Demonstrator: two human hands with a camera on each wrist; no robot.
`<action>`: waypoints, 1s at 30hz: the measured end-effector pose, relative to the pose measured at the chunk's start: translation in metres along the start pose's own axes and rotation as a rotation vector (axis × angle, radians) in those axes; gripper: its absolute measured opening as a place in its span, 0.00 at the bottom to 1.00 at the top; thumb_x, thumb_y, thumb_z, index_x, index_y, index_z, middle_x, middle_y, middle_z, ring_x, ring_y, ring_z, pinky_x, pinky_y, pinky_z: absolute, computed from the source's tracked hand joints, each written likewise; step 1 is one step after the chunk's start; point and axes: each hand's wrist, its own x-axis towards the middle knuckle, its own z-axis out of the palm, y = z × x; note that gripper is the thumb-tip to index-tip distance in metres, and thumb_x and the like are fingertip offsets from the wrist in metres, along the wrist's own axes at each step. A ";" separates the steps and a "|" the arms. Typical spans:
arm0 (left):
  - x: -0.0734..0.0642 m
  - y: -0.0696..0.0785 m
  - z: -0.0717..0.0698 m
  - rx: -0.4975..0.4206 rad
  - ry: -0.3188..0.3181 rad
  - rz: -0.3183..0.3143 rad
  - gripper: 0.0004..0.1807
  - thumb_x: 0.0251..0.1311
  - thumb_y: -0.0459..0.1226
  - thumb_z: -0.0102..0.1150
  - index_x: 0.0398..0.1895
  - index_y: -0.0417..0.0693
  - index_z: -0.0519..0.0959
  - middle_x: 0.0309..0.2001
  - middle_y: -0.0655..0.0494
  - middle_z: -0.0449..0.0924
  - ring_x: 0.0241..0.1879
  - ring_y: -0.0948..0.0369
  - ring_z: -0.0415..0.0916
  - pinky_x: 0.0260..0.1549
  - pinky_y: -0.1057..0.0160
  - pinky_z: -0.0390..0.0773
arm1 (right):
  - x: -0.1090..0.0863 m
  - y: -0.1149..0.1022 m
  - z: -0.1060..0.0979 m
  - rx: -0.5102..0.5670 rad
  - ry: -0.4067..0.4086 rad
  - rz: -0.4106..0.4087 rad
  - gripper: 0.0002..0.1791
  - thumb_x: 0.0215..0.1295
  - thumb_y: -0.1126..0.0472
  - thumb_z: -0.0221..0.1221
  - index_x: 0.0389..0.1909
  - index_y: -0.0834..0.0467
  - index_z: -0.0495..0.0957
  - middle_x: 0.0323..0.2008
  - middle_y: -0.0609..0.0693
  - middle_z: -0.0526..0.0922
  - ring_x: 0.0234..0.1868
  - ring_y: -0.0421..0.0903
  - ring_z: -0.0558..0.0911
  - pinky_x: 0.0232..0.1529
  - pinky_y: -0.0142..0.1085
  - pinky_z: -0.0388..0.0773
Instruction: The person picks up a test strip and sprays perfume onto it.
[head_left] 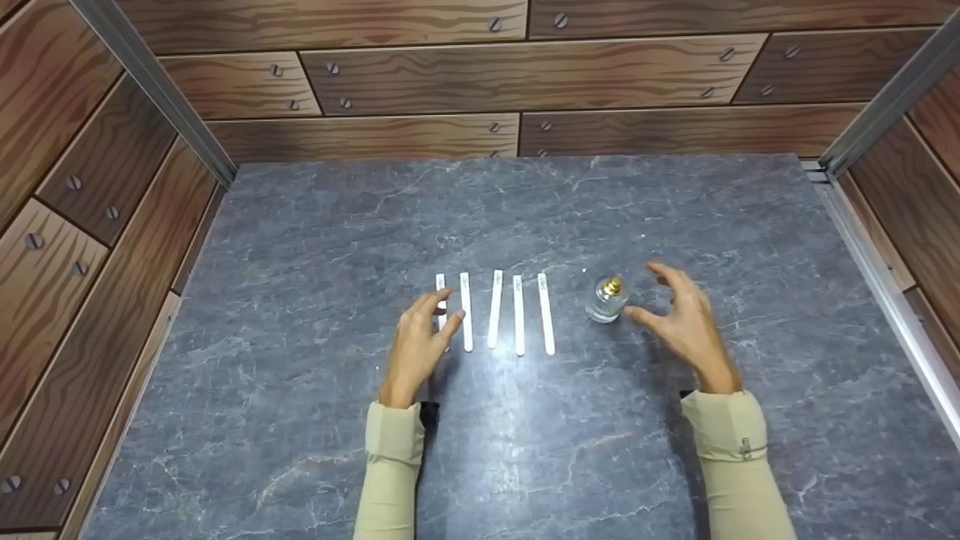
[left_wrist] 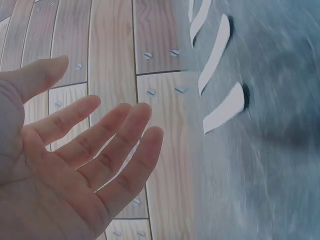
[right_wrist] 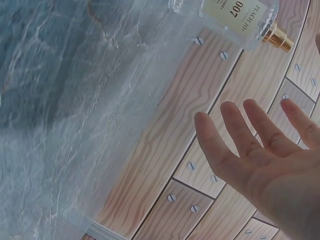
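Several white paper test strips [head_left: 495,309] lie in a row on the table, roughly parallel, with small print at their far ends. Over the leftmost strips hovers my left hand [head_left: 421,341], fingers relaxed and holding nothing; it partly hides the leftmost strip. The left wrist view shows the left palm [left_wrist: 75,170] with fingers spread apart from the strips [left_wrist: 225,107]. To the right of the row stands a clear glass perfume bottle [head_left: 606,301] with a gold spray top and a pale label reading 007. My right hand [head_left: 686,322] is just right of the bottle, thumb and fingers apart, gripping nothing.
The grey marbled table [head_left: 300,225] is bounded by wood-plank patterned panels [head_left: 420,79] at the back and both sides. Metal rails [head_left: 885,300] run along the right edge and up the back corners. Tiny pale specks dot the surface near the bottle.
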 end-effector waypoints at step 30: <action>0.000 0.023 0.049 -0.318 -0.188 -0.093 0.22 0.67 0.28 0.60 0.63 0.28 0.75 0.55 0.33 0.79 0.47 0.45 0.83 0.39 0.59 0.85 | 0.003 0.000 0.008 0.002 -0.006 -0.032 0.36 0.51 0.73 0.74 0.62 0.72 0.73 0.58 0.71 0.77 0.58 0.68 0.75 0.53 0.62 0.73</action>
